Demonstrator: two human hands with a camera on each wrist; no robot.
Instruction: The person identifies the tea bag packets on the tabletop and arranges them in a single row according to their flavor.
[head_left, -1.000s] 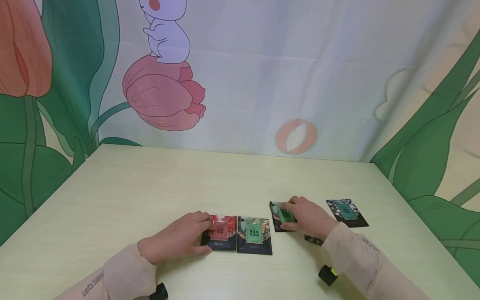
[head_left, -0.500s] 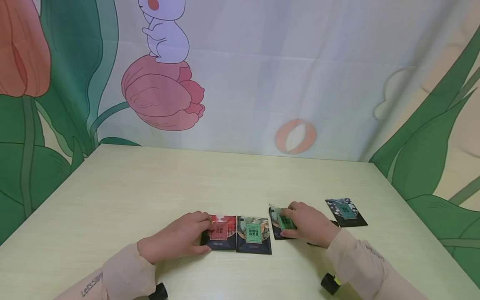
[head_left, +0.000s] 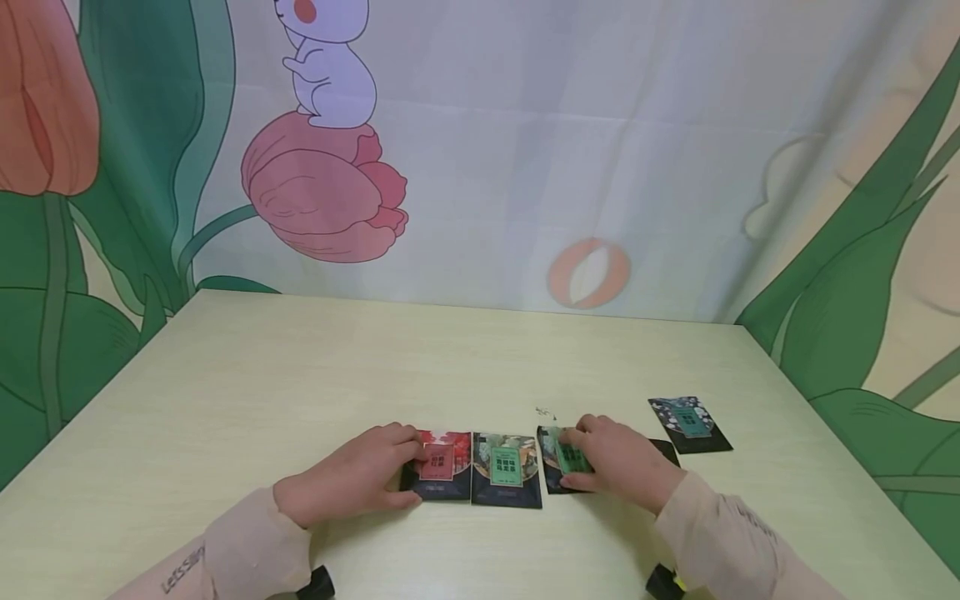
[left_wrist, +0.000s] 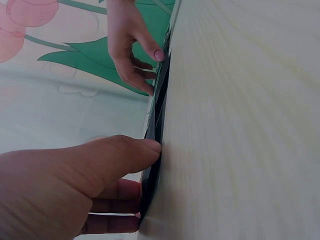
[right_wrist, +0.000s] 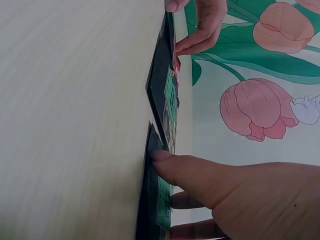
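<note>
A row of flat tea sachets lies on the table. My left hand (head_left: pixel 360 467) rests on the left end of the red tea sachet (head_left: pixel 447 467), its thumb at the near edge and its other fingers on top. Beside that sachet lies a green-labelled tea sachet (head_left: pixel 507 471). Just right of it is another green-labelled tea sachet (head_left: pixel 551 467), partly covered by my right hand (head_left: pixel 618 458). The thumb (right_wrist: pixel 167 159) of that hand touches the sachet's near part, while the other fingers lie over its face. Both sachets under my hands lie flat.
A dark sachet (head_left: pixel 666 451) shows partly behind my right hand. Farther right lies a blue-labelled floral sachet (head_left: pixel 690 423). Small dark marks (head_left: pixel 546 412) show on the pale table (head_left: pixel 337 358). A printed curtain (head_left: pixel 480 167) hangs behind the far edge.
My right hand has slid its green-labelled sachet toward me, so it now lies nearly level with the two on the left. The left hand has stayed in place.
</note>
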